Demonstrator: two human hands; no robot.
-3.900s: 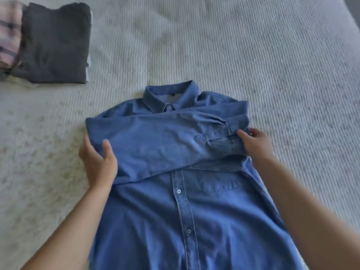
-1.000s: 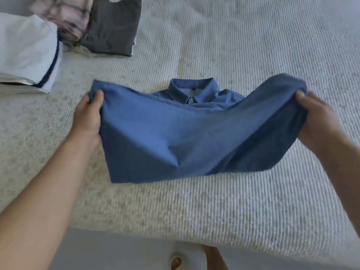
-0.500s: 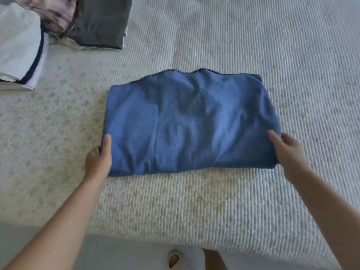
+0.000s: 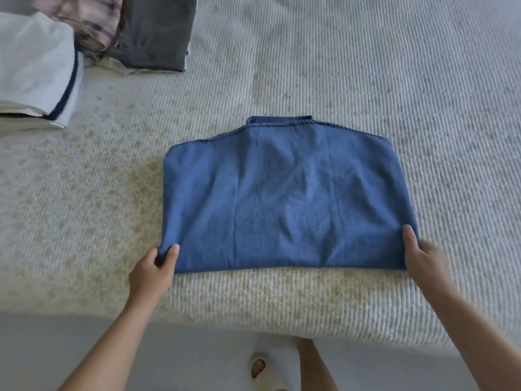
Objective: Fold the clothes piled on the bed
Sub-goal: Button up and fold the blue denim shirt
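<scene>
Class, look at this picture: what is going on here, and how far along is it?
A person is folding laundry on a bed. A blue shirt lies folded flat; the left hand pinches its near left corner and the right hand grips the near right corner. Other folded clothes lie at the far left.

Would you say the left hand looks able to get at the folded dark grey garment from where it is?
Probably yes: the left hand pinches the blue shirt, and bare bedspread lies between it and the dark grey garment.

left hand (image 4: 150, 273) pinching shirt (image 4: 284, 198) corner, right hand (image 4: 423, 256) gripping opposite corner, arms extended
</scene>
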